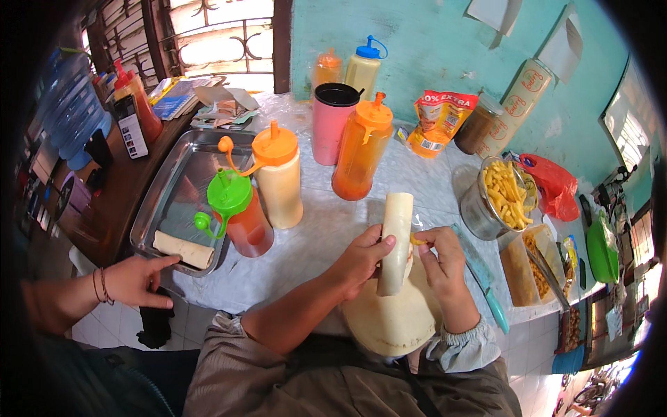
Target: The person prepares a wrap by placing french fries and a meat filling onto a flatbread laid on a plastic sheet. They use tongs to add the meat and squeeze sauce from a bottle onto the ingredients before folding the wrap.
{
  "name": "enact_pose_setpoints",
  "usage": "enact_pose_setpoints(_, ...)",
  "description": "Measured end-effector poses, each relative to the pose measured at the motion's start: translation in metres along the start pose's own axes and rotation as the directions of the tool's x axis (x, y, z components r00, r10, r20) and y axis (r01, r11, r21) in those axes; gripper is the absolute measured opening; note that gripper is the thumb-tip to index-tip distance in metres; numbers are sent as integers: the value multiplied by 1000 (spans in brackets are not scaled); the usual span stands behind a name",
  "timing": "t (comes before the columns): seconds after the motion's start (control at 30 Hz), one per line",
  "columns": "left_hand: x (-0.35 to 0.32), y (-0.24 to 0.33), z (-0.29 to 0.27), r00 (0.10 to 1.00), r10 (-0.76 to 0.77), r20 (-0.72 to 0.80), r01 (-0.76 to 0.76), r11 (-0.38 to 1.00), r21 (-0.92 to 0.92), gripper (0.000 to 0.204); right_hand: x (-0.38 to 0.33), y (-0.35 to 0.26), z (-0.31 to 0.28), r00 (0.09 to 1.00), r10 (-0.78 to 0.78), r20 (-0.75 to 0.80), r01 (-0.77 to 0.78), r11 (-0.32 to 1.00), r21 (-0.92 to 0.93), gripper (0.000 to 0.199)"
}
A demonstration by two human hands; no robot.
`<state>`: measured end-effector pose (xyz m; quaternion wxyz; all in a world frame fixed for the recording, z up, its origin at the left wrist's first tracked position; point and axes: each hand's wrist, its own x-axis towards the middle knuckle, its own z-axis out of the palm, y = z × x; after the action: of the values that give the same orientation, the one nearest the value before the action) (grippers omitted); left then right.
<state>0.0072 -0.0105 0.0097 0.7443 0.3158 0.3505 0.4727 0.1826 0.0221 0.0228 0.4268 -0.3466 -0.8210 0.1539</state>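
My left hand [363,258] is closed round a pale rolled flatbread wrap [396,243], which stands nearly upright. At its right side my right hand [446,263] pinches a small yellow piece that looks like a french fry [417,238] between thumb and fingers. Below both hands lies a round pale flatbread [392,320] at the table's near edge; whether it is one or a stack I cannot tell. Another rolled wrap [183,249] rests in the metal tray [142,229] at the left. A co-worker's hand [142,281] points its index finger beside that wrap.
Squeeze bottles with green [240,215] and orange caps [278,181] stand left of centre, behind them a pink tumbler [333,132]. At the right are a pot of fries [479,215], a box of filling with tongs [517,274], and a turquoise-handled knife [495,309].
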Motion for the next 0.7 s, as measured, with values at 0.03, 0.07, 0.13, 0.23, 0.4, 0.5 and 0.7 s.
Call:
enact_pose_setpoints(0.03, 0, 0, 0, 1000, 5, 4, -5, 1000, 0, 35, -1, 2, 0, 1000, 29, -7, -29, 999, 35, 15)
enact_pose_setpoints(0.07, 0, -1, 0, 1000, 9, 9, -9, 1000, 0, 35, -1, 2, 0, 1000, 8, -8, -8, 1000, 12, 15)
enact_pose_setpoints(0.13, 0, -1, -1, 1000, 10, 18, -10, 1000, -11, 34, -1, 2, -1, 999, -36, -7, 35, 999, -36, 14)
enact_pose_setpoints(0.23, 0, -2, -1, 999, 21, 41, -19, 999, -49, 33, -1, -3, -1, 997, -76, 14, 77, 995, -68, 15)
enact_pose_setpoints(0.4, -3, 3, 0, 998, 23, 55, -19, 998, -66, 29, -7, 3, -2, 989, -139, 38, 142, 988, -61, 16)
enact_pose_setpoints(0.5, -3, 2, 0, 999, 11, 53, -6, 997, -82, 28, -10, 0, -3, 982, -180, 51, 184, 980, -74, 17)
enact_pose_setpoints(0.7, 0, -3, -4, 997, -2, 77, 13, 991, -135, 33, -17, -4, -3, 974, -220, 59, 224, 972, -70, 17)
